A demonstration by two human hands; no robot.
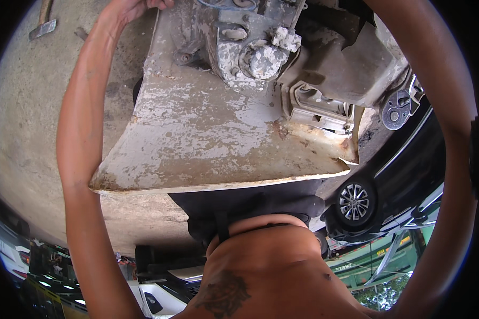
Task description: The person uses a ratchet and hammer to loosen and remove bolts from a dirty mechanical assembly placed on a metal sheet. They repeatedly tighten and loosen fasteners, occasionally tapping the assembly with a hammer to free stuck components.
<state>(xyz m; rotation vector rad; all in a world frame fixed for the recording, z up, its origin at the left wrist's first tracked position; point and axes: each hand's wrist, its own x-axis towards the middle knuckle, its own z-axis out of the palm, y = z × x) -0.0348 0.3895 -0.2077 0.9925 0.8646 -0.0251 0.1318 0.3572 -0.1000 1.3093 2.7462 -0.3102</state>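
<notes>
My left hand (pixel 138 6) is at the top edge, by the upper left side of a worn metal panel (pixel 197 133). Only part of it shows; the frame cuts off most of its fingers, so its grip cannot be made out. My right arm curves up the right side, and its hand lies beyond the frame. The panel has flaking pale paint and a rusty front lip. On its far part sits a dirty grey metal housing (pixel 234 58) with a round boss. A pale moulded bracket (pixel 319 109) stands at the panel's right. Beside my right arm is a ratchet wrench (pixel 396 109), its handle partly hidden.
A hammer (pixel 42 29) lies on the concrete floor (pixel 26 106) at the far left. A dark car (pixel 404 175) with a spoked wheel (pixel 353 202) stands at the right. White vehicle bodywork (pixel 162 297) shows at the bottom, and green panels (pixel 367 260) at lower right.
</notes>
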